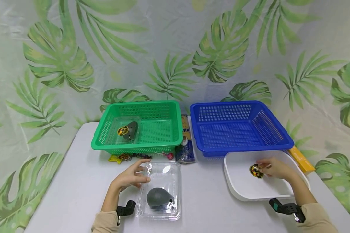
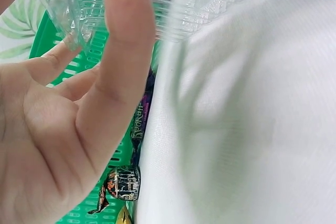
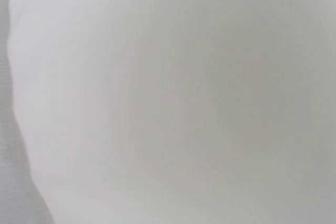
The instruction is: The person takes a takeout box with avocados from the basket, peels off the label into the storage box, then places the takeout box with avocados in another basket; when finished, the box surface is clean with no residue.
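In the head view my left hand [image 1: 133,175] holds a clear plastic box [image 1: 163,170] at its left edge, with thumb and fingers at the rim. A dark grey, drop-shaped object [image 1: 158,198] with small holes near its narrow end lies inside. The left wrist view has the thumb [image 2: 128,40] up against the plastic. Over on the right, my right hand [image 1: 275,168] reaches into a white basin [image 1: 239,187] and pinches a round black-and-orange sticker [image 1: 256,171]. Only the basin's blurred white surface [image 3: 168,98] fills most of the right wrist view.
A green basket [image 1: 137,148] holds another clear box [image 1: 112,134] with a dark object and round sticker. Wrapped candies [image 1: 125,157] and a lollipop [image 1: 169,156] lie before it. Packets [image 1: 185,152] stand between it and a blue basket [image 1: 242,149]. An orange box [image 1: 301,159] lies right.
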The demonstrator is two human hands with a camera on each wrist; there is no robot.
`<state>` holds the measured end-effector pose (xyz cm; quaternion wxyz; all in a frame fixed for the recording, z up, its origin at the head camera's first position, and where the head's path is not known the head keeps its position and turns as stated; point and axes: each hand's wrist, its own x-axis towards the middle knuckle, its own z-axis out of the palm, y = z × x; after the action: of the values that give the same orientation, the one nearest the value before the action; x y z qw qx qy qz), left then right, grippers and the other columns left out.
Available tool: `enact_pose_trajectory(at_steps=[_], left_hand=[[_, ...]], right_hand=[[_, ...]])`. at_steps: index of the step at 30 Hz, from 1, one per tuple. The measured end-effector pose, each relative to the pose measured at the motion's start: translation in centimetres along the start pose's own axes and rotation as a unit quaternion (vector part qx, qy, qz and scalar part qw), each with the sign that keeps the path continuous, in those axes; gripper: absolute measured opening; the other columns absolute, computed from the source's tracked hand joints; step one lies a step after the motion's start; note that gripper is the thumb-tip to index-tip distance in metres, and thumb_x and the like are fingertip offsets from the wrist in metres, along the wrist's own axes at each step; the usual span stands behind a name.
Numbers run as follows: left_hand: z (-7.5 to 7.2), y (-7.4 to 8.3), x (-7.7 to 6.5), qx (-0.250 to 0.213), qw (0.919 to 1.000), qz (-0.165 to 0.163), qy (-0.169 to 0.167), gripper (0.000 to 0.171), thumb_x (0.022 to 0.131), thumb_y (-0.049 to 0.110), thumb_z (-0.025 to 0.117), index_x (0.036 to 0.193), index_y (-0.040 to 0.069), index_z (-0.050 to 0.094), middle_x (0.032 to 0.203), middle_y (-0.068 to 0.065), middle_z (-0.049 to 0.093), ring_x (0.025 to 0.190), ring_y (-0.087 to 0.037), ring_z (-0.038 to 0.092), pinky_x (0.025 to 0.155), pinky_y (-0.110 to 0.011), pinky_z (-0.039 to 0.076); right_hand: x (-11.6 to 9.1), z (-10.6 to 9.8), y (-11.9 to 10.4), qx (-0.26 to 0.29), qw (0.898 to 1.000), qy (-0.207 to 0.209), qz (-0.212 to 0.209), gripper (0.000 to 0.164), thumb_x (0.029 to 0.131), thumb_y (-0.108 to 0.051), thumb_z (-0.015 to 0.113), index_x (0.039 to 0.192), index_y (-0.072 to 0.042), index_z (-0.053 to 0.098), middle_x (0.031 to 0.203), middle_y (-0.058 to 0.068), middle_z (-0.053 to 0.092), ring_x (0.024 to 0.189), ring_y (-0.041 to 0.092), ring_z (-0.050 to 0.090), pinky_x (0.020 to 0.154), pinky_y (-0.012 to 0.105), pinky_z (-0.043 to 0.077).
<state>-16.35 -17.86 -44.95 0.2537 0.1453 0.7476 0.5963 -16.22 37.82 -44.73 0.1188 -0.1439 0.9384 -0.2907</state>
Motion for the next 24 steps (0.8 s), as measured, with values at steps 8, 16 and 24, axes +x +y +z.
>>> enact_pose_trajectory(at_steps=[8,16,24], left_hand=[[0.3,-0.1,-0.2,0.01,0.9997,-0.006,0.019,0.085,0.083,0.016,0.072,0.148,0.001,0.018,0.135,-0.038,0.031,0.105,-0.033,0.056,0.06,-0.036,0.055],[1.0,0.2,-1.3,0.033,0.9967,-0.031,0.068,0.079,0.085,0.022,0.071,0.142,-0.009,0.025,0.094,-0.015,0.057,0.061,-0.017,0.054,0.055,-0.038,0.056],[1.7,-0.5,-2.9,0.015,0.9988,-0.045,0.011,0.08,0.086,0.023,0.07,0.14,-0.013,0.023,0.116,-0.025,0.048,0.078,-0.02,0.061,0.058,-0.04,0.057]], right_hand=[[-0.7,-2.2,-2.3,-0.056,0.997,0.043,-0.016,0.021,0.082,0.0,0.064,0.098,0.013,0.062,0.09,0.02,0.065,0.082,0.031,0.062,0.07,0.042,0.055],[-0.8,-7.5,-3.9,-0.006,0.992,0.129,-0.016,0.012,0.093,-0.006,0.057,0.092,0.006,0.06,0.077,0.004,0.061,0.067,0.007,0.055,0.055,0.023,0.048],[1.7,-10.9,-1.4,-0.083,0.968,0.217,0.094,0.051,0.093,-0.014,0.052,0.13,0.018,0.036,0.118,0.047,0.039,0.105,0.062,0.039,0.083,0.07,0.038]])
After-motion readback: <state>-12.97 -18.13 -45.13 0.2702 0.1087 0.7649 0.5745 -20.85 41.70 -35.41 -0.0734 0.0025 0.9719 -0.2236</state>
